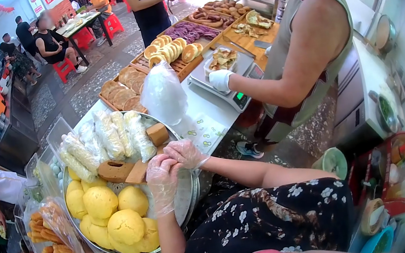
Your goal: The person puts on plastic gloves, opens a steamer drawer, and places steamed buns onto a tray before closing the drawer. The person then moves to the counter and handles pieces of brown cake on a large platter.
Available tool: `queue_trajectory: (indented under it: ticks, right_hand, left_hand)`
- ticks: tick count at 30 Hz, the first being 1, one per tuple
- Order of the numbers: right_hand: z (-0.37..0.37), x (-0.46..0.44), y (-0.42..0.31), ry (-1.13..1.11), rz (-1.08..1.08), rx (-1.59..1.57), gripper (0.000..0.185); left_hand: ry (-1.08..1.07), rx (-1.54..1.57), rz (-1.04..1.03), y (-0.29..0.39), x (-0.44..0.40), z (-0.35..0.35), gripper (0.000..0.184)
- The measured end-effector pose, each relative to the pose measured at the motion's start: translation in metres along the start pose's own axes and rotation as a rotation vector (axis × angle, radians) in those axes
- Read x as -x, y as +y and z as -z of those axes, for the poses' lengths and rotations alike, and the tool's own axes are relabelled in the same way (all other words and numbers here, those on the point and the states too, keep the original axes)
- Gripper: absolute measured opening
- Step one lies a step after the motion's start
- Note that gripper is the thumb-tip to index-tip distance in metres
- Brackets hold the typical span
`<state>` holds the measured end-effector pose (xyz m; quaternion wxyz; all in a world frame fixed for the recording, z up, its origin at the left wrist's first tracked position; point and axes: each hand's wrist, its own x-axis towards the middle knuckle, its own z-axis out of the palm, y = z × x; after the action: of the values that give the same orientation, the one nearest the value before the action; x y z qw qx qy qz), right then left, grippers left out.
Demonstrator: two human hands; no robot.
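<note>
Both my hands wear clear plastic gloves and meet over the right side of a large round metal tray [185,197]. My left hand [162,172] has its fingers bent together beside a brown cake piece [137,173]; what they hold, if anything, is hidden. Touching it, my right hand [186,154] has closed fingers too, their contents too small to make out. More brown cake [115,170] lies to the left, and a brown block [157,134] sits behind. Yellow round buns [125,227] fill the near left of the tray, with plastic-wrapped corn [109,135] at its back.
A co-worker in a sleeveless top [301,38] stands at a scale [234,91], a white-gloved hand at a food container. Trays of flatbreads [123,90] and pancakes [173,50] line the counter. A clear plastic bag [163,94] stands behind my hands; bagged fried dough [59,249] is at left.
</note>
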<state>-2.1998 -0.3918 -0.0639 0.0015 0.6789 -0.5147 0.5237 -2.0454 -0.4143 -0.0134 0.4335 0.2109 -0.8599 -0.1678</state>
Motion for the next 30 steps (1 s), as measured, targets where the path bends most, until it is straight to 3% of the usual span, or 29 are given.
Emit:
queue_trajectory:
  ticks: [18,30]
  right_hand:
    - [0.0014,-0.0001,-0.0017,-0.033,-0.126,-0.096,0.022]
    - [-0.0002,0.0024,0.0037,-0.079,0.036,0.041,0.027]
  left_hand:
    - [-0.017,0.029,0.022,0.0002,0.0001,0.0022,0.021]
    - [-0.046,-0.002,0.122,-0.0045,0.0044,0.0045,0.023]
